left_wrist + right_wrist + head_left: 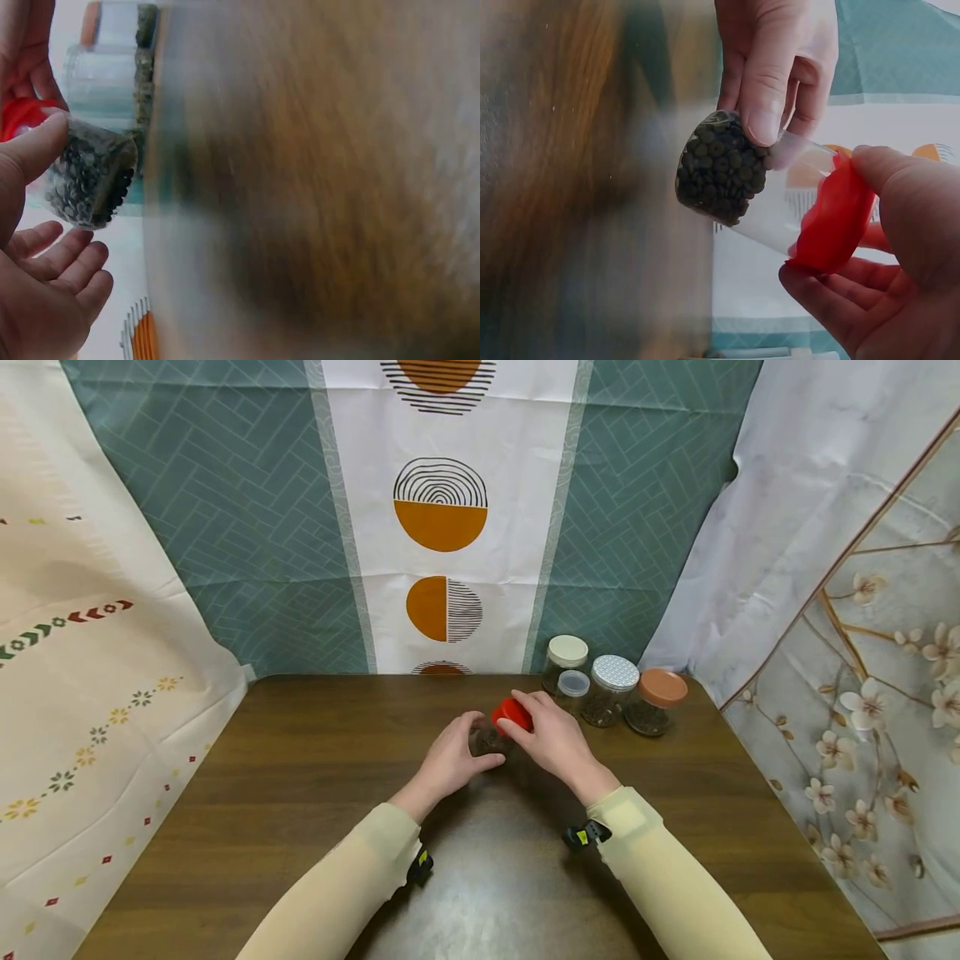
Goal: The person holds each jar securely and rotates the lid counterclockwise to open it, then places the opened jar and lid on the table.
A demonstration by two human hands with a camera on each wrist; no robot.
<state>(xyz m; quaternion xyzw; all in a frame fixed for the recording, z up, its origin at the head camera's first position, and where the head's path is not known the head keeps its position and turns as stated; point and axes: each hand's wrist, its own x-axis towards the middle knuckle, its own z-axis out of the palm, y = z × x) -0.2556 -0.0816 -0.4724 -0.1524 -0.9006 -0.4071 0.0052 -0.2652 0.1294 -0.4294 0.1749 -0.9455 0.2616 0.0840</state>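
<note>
A clear jar of small dark pieces (pixel 486 742), (pixel 88 174), (pixel 718 166) with a red lid (pixel 513 716), (pixel 26 116), (pixel 835 217) is tilted above the table. My right hand (pixel 553 735), (pixel 31 56), (pixel 900 277) grips it by the lid, thumb and fingers around the rim. My left hand (pixel 453 758), (pixel 46 292), (pixel 780 64) is around the jar's body, its thumb over the glass. In the left wrist view its other fingers are spread, apart from the glass.
Several lidded jars stand at the table's back right: one cream-lidded (pixel 567 652), a small one with a translucent lid (pixel 573 683), one patterned (pixel 615 673) and one orange-brown (pixel 663 687). Curtains hang behind the brown table (pixel 300 793).
</note>
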